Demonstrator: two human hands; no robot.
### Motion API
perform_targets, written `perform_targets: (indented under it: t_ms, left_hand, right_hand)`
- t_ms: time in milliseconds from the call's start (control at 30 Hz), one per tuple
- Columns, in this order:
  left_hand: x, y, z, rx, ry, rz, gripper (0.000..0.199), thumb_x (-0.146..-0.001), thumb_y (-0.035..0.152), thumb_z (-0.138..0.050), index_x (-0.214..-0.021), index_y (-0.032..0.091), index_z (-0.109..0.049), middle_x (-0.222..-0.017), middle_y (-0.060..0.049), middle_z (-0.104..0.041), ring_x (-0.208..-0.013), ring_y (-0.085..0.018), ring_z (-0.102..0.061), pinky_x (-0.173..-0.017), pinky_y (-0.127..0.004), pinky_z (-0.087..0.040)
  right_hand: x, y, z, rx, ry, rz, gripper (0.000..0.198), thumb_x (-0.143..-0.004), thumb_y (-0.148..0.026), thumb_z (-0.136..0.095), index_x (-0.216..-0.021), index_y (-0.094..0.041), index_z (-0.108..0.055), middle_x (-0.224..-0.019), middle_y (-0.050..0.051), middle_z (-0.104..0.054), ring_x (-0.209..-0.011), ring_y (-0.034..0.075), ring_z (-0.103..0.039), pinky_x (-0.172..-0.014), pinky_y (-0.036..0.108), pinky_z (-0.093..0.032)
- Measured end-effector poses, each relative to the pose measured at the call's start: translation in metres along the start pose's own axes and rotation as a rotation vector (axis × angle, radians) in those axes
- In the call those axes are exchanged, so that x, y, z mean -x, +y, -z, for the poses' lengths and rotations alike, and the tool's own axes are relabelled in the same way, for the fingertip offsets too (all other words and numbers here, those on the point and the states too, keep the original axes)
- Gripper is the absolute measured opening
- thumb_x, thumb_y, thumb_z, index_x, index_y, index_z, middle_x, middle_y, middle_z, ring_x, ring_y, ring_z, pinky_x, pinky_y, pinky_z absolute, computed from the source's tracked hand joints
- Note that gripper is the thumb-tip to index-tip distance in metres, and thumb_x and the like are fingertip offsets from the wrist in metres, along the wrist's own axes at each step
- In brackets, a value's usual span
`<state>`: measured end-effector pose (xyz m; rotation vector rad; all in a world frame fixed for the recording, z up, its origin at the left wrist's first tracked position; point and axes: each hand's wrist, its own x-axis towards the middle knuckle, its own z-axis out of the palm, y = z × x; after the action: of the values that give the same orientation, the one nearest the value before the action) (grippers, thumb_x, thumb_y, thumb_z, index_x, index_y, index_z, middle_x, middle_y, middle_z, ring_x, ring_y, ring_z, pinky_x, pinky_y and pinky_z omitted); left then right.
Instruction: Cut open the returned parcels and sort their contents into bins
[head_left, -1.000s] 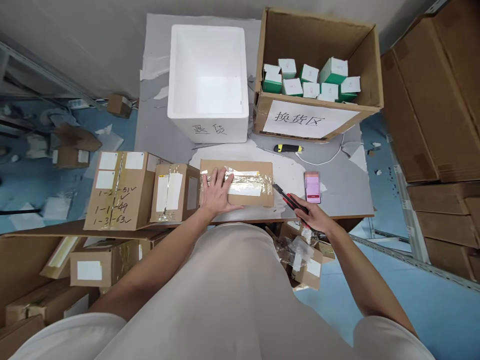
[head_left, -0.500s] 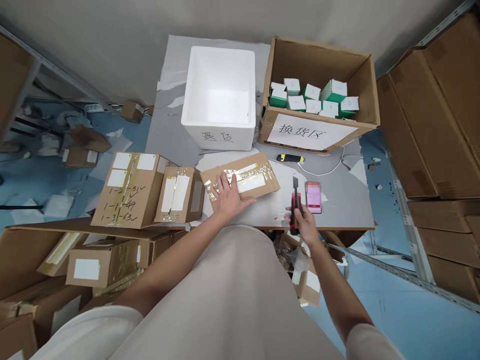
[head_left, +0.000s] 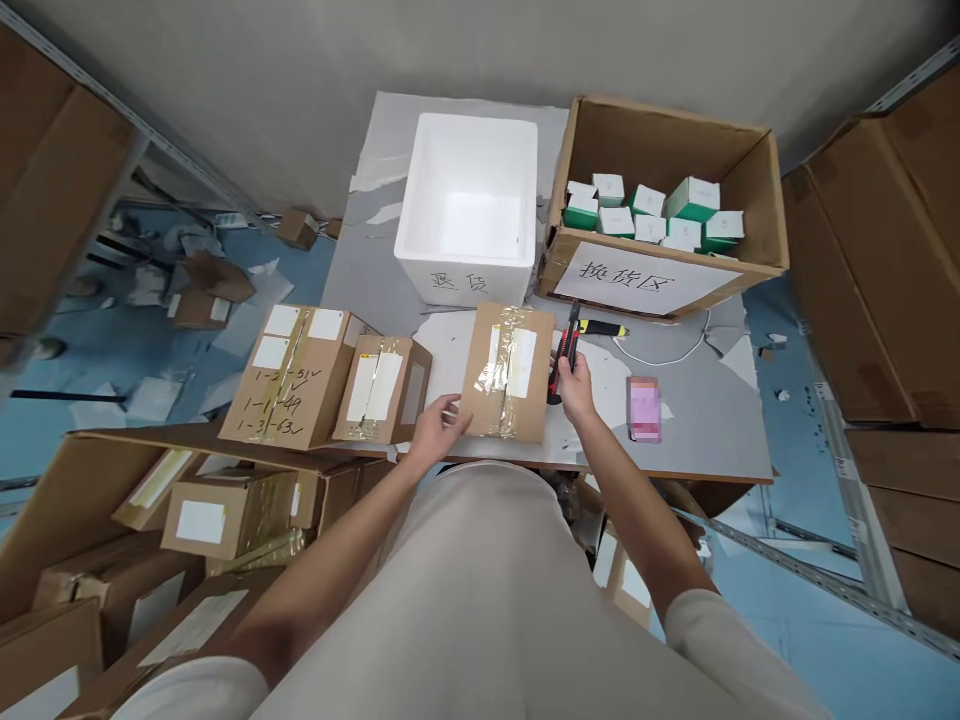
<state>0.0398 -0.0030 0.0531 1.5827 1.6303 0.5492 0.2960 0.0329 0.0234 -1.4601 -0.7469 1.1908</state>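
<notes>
A taped cardboard box point(head_left: 489, 390) with white labels lies on the table in front of me, its long side running away from me. My left hand point(head_left: 441, 428) is at its near left corner, thumb against the cardboard and fingers curled by the edge. In my right hand point(head_left: 576, 385) is a red and black utility knife point(head_left: 567, 352), pointing away from me along the box's right side. Its tip lies close to a second, yellow and black utility knife point(head_left: 602, 328) on the table. A phone point(head_left: 644, 409) with a blurred screen lies right of my right hand.
Behind the box stand a white foam box point(head_left: 465, 275) and an open carton point(head_left: 776, 200) of green and white boxes. Two taped boxes point(head_left: 281, 375) point(head_left: 379, 390) stand on the left. A large carton of parcels point(head_left: 202, 520) is below left. A white cable point(head_left: 660, 348) lies on the right.
The taped box has turned from lying crosswise to lengthwise. My left hand has slid off its top to the near left corner. My right hand has brought the knife up beside the box.
</notes>
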Motion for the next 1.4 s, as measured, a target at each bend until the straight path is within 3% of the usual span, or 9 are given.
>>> perform_targets:
  t_ms: [167, 367, 533, 733, 867, 1000, 1167, 1267, 1400]
  left_hand:
    - [-0.001, 0.002, -0.004, 0.019, 0.017, 0.005, 0.06, -0.069, 0.043, -0.067, -0.122, 0.02, -0.051, -0.111, -0.012, -0.06, -0.093, -0.025, -0.063, -0.072, -0.039, -0.054]
    - [-0.108, 0.032, 0.008, -0.197, 0.018, -0.304, 0.077, -0.072, 0.053, -0.062, -0.135, 0.015, -0.04, -0.138, -0.017, -0.044, -0.127, -0.031, -0.043, -0.105, -0.045, -0.037]
    - [-0.16, 0.048, 0.003, -0.29, -0.139, -0.34, 0.081, -0.073, 0.057, -0.059, -0.136, 0.011, -0.037, -0.139, -0.018, -0.044, -0.13, -0.033, -0.039, -0.106, -0.046, -0.034]
    - [-0.097, 0.019, 0.004, -0.253, 0.139, -0.008, 0.068, -0.07, 0.059, -0.061, -0.118, 0.013, -0.045, -0.117, -0.015, -0.056, -0.109, -0.029, -0.055, -0.09, -0.041, -0.046]
    - [-0.026, -0.002, 0.001, -0.236, 0.089, 0.153, 0.065, -0.07, 0.064, -0.058, -0.111, 0.016, -0.044, -0.102, -0.011, -0.058, -0.092, -0.026, -0.06, -0.075, -0.04, -0.051]
    - [-0.012, 0.002, 0.002, -0.369, 0.163, -0.059, 0.075, -0.074, 0.051, -0.057, -0.132, 0.011, -0.033, -0.13, -0.02, -0.044, -0.125, -0.033, -0.043, -0.099, -0.046, -0.039]
    - [-0.055, 0.029, -0.001, -0.618, -0.172, -0.516, 0.092, -0.069, 0.057, -0.059, -0.145, 0.017, -0.025, -0.154, -0.015, -0.019, -0.142, -0.038, -0.009, -0.113, -0.054, -0.006]
    - [-0.064, 0.038, -0.009, -0.708, -0.267, -0.55, 0.112, -0.06, 0.073, -0.06, -0.147, 0.015, -0.021, -0.156, -0.018, -0.013, -0.142, -0.041, -0.009, -0.11, -0.059, 0.003]
    - [-0.056, 0.041, -0.016, -0.774, -0.276, -0.488, 0.121, -0.053, 0.078, -0.062, -0.148, 0.016, -0.02, -0.156, -0.019, -0.012, -0.142, -0.042, -0.006, -0.11, -0.06, 0.004]
  right_hand:
    - [0.023, -0.003, 0.014, 0.005, 0.029, -0.052, 0.036, -0.083, -0.045, -0.055, -0.109, -0.022, -0.046, -0.122, 0.01, -0.058, -0.093, 0.017, -0.062, -0.08, 0.034, -0.052]
    - [0.114, 0.008, 0.038, 0.044, 0.101, -0.3, 0.037, -0.079, -0.053, -0.059, -0.102, -0.025, -0.051, -0.113, 0.005, -0.062, -0.082, 0.015, -0.064, -0.061, 0.029, -0.055]
    - [0.153, 0.021, 0.019, -0.264, 0.043, -0.504, 0.043, -0.077, -0.058, -0.06, -0.105, -0.029, -0.044, -0.097, 0.004, -0.068, -0.084, 0.021, -0.069, -0.058, 0.033, -0.057]
    - [0.102, 0.012, 0.031, -0.25, 0.202, -0.221, 0.039, -0.079, -0.053, -0.061, -0.105, -0.03, -0.046, -0.097, 0.0, -0.068, -0.091, 0.018, -0.068, -0.071, 0.033, -0.057]
    - [0.056, 0.004, 0.05, -0.182, 0.194, -0.01, 0.035, -0.082, -0.05, -0.058, -0.109, -0.029, -0.05, -0.105, 0.001, -0.067, -0.094, 0.015, -0.065, -0.082, 0.033, -0.054]
    - [0.038, -0.001, 0.062, -0.013, 0.069, -0.017, 0.041, -0.082, -0.049, -0.058, -0.116, -0.026, -0.052, -0.105, 0.004, -0.067, -0.086, 0.015, -0.066, -0.078, 0.032, -0.055]
    - [0.066, -0.004, 0.09, 0.269, 0.032, -0.12, 0.057, -0.081, -0.051, -0.057, -0.13, -0.024, -0.047, -0.093, 0.004, -0.067, -0.055, 0.01, -0.06, -0.048, 0.024, -0.052]
    - [0.084, -0.005, 0.102, 0.265, -0.062, -0.196, 0.073, -0.081, -0.05, -0.059, -0.145, -0.029, -0.03, -0.091, 0.003, -0.066, -0.048, 0.009, -0.056, -0.041, 0.024, -0.049]
    - [0.092, -0.007, 0.107, 0.234, -0.146, -0.259, 0.073, -0.08, -0.047, -0.061, -0.145, -0.031, -0.033, -0.086, 0.001, -0.065, -0.047, 0.008, -0.054, -0.039, 0.023, -0.048]
